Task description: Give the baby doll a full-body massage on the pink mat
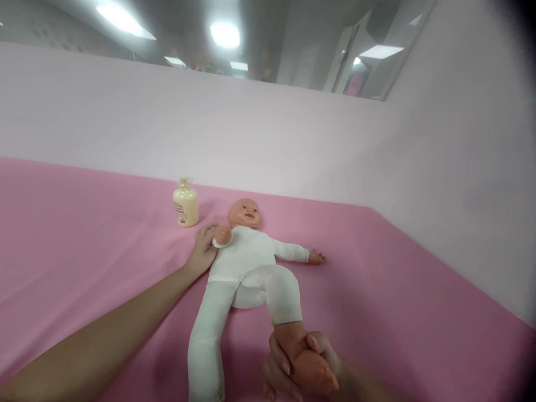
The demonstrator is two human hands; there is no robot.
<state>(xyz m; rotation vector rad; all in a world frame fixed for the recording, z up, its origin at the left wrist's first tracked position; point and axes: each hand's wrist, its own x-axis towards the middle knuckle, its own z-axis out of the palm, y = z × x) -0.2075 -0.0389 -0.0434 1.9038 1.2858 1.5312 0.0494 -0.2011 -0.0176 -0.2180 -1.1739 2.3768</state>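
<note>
Right fingers point(280, 360) clasp the doll's ankle point(290, 337); whether half-hidden left fingers point(205, 231) grip is unclear.

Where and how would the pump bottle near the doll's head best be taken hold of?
Probably around the rounded body of the pump bottle, below its pump head, coming from the near left. It stands upright, its wide body offering more to wrap than the narrow top, and the doll's head and the left hand are toward its right.
</note>
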